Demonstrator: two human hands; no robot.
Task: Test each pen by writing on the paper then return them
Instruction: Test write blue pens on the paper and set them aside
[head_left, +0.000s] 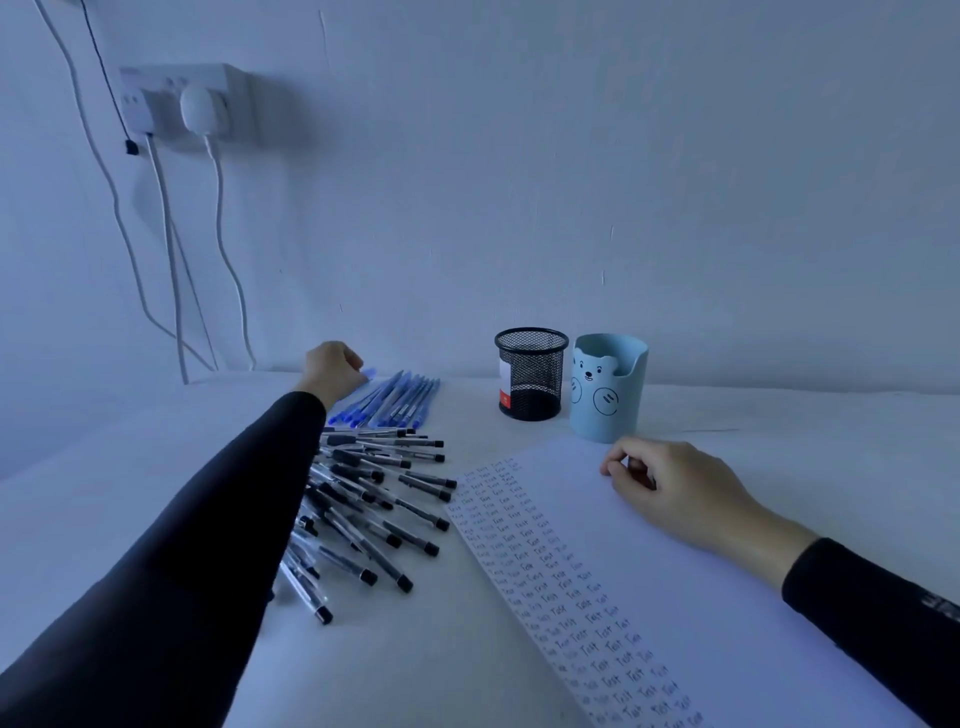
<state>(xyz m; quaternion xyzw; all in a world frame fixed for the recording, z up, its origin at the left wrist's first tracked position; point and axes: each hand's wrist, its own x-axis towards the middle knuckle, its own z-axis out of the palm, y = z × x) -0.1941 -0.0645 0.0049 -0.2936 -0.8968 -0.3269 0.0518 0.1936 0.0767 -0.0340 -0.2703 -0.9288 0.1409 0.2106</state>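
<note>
A white sheet of paper (691, 561) lies at the right, its left part filled with rows of the word "Test". My right hand (670, 488) rests on the sheet's far end with fingers loosely curled, holding nothing that I can see. A row of blue pens (400, 397) lies at the back of the table, and a heap of black-capped pens (374, 499) lies nearer. My left hand (332, 366) reaches to the left end of the blue row, its fingers curled round a blue pen (369, 372) whose tip pokes out of the fist.
A black mesh pen cup (531, 374) and a light blue bear pen cup (608, 387) stand behind the paper near the wall. A wall socket (182, 101) with white cables hangs at the upper left. The table is covered in white cloth (104, 493).
</note>
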